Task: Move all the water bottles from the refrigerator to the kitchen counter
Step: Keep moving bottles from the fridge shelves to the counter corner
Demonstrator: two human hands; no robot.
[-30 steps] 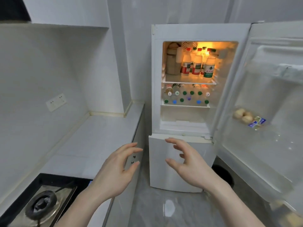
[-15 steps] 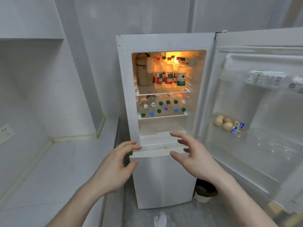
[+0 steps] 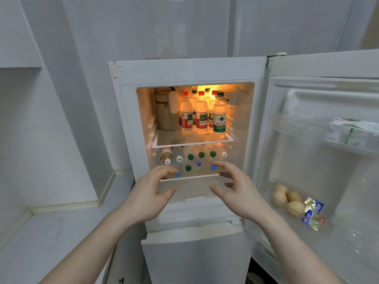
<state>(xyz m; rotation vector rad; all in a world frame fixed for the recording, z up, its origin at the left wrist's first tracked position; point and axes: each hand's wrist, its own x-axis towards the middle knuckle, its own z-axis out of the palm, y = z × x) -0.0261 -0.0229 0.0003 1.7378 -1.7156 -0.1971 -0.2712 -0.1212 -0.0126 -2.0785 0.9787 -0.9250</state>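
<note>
The white refrigerator (image 3: pixel 190 70) stands open in front of me, lit inside. On its top shelf (image 3: pixel 164 143) several water bottles stand upright, some with red labels (image 3: pixel 186 117) and one with a green label (image 3: pixel 219 117). On the shelf below, several bottles lie on their sides with green, blue and white caps (image 3: pixel 190 157) facing me. My left hand (image 3: pixel 149 193) and my right hand (image 3: pixel 238 191) hover just in front of the lower shelf, fingers spread and loosely curved, holding nothing.
The white kitchen counter (image 3: pixel 53 232) runs along the left, beside the fridge. The fridge door (image 3: pixel 320 152) hangs open on the right, holding eggs (image 3: pixel 287 199), foil packets (image 3: pixel 312 214) and cartons (image 3: pixel 348 132). A beige jug (image 3: pixel 164 109) stands at the top shelf's left.
I have come closer to the fridge, and the view has turned off the stove and counter. Both hands have risen from the freezer door level to the lower shelf.
</note>
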